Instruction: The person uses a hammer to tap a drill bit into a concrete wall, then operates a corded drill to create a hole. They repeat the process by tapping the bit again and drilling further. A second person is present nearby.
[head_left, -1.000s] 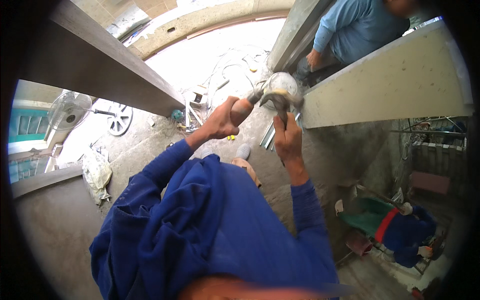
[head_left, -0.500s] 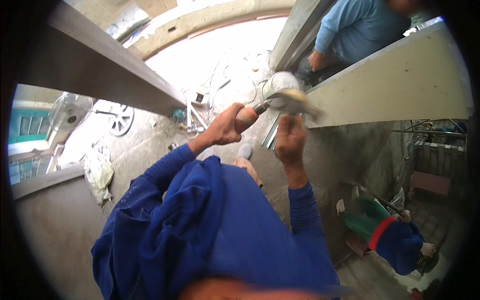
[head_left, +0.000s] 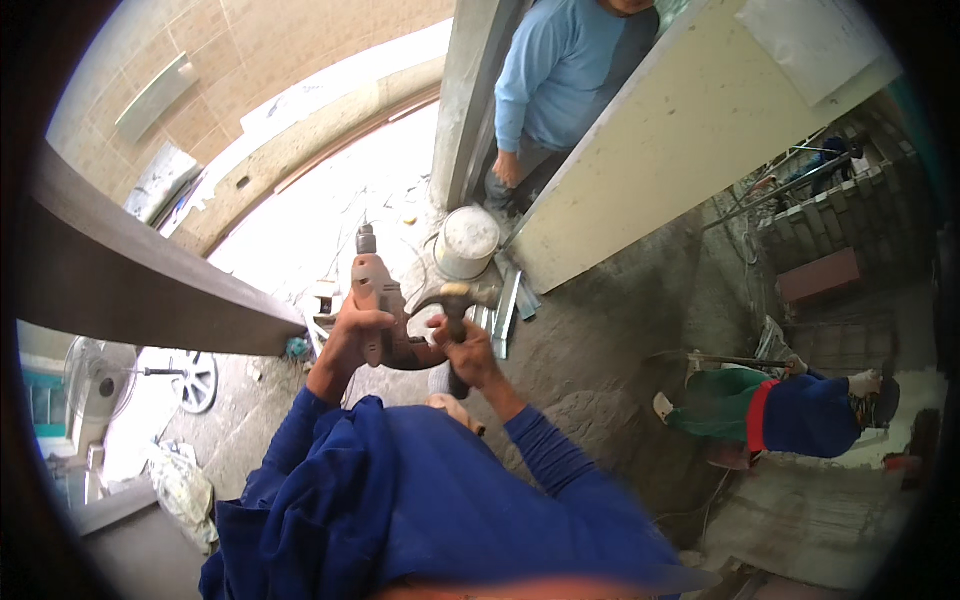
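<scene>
My left hand [head_left: 352,335] is wrapped round the body of an orange-and-grey power drill [head_left: 372,285], whose chuck and thin bit point away from me. Close beside it on the right, my right hand [head_left: 466,352] grips a hammer [head_left: 455,298] near its head, with the head uppermost. The drill's lower end reaches across to the fingers of my right hand; whether they touch cannot be made out. Both tools are in front of my blue top [head_left: 480,480], above the floor.
A white bucket [head_left: 467,243] and metal channel strips [head_left: 507,310] stand by a cream panel [head_left: 640,160]. Behind it is a person in light blue [head_left: 560,80]; another in dark blue and green [head_left: 800,415] bends at right. A brown post [head_left: 150,270] and fan [head_left: 100,380] are left.
The drill has swung from pointing right to pointing away from me. The hammer, blurred before, is now drawn in beside the drill's handle. My view has shifted, and surroundings sit further left.
</scene>
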